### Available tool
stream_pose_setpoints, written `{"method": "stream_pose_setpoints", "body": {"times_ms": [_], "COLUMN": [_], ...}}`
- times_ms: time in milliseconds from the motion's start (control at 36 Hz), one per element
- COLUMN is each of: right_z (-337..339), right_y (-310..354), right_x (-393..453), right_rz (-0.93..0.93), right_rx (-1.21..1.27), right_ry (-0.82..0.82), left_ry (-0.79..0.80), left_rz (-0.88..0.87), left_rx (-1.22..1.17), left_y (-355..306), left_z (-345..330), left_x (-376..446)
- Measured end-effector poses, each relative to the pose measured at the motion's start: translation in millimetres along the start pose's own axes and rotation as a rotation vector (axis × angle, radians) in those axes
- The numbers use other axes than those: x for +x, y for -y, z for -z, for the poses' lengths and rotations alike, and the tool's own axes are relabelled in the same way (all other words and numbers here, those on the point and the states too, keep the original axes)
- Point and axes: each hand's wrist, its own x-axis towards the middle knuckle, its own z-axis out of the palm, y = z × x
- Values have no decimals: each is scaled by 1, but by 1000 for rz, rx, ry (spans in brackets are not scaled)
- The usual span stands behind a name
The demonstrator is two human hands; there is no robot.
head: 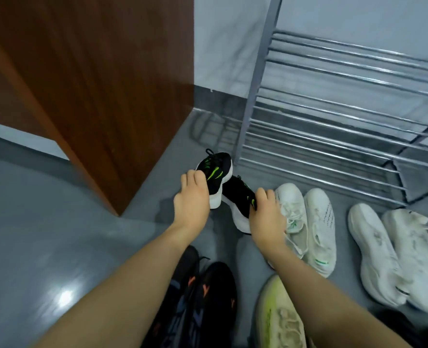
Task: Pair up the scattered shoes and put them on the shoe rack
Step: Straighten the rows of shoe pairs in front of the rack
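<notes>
Two black sneakers with green stripes and white soles are held just above the grey floor. My left hand [192, 197] grips the left black sneaker [218, 172], lifted and tilted. My right hand [266, 214] grips the right black sneaker [238, 197] at its heel side. The metal shoe rack [333, 121], with bare chrome bars, stands just beyond them to the right. A pair of white sneakers with green marks [310, 227] lies side by side right of my right hand. Another white pair [393, 254] lies farther right.
A brown wooden door or cabinet panel [95, 84] stands at the left, its corner near the black sneakers. A dark pair with orange marks [202, 305] and a pale yellow-green shoe [278, 315] lie by my forearms. A dark object sits at the bottom right corner.
</notes>
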Motion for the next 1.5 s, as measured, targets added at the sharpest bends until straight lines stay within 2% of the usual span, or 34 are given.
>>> {"method": "stream_pose_setpoints", "body": {"times_ms": [194, 306, 444, 556, 667, 806, 917, 1083, 1139, 1194, 1306, 1417, 1500], "right_z": [-1, -14, -34, -43, -46, -46, -39, -47, -50, -51, -54, -60, -65], "right_y": [-14, -13, -19, -23, -17, -6, 1, 7, 6, 2, -7, -4, 0], "right_x": [-2, -12, -26, -26, -22, -17, -11, -19, -25, -31, -34, -33, -35], "right_rz": [-7, -23, -86, -66, -85, -161, -199, -79, -49, -44, 21, 129, 163], "right_rx": [-62, -135, -11, -51, -66, 29, 46, -114, -160, -170, -162, -161, -166], "right_ry": [-56, 106, 270, 357, 326, 199, 122, 193, 224, 247, 210, 160, 264], "left_ry": [9, 47, 78, 83, 78, 126, 143, 188, 253, 385, 815, 901, 920], "left_rz": [3, 23, 24, 31, 0, 39, -13, -98, -110, -113, -160, -154, -126], "left_rx": [18, 36, 53, 56, 44, 11, -6, -11, -10, -11, -159, -206, -199], "left_y": [-12, -9, 0, 5, 9, 14, 23, 24, 26, 28, 30, 32, 33], "left_z": [-7, -12, -17, -14, -10, -12, -10, -20, -23, -25, -32, -39, -44], "left_x": [-12, -22, -31, -29, -23, -28, -25, -32, -32, -31, -37, -42, -42]}}
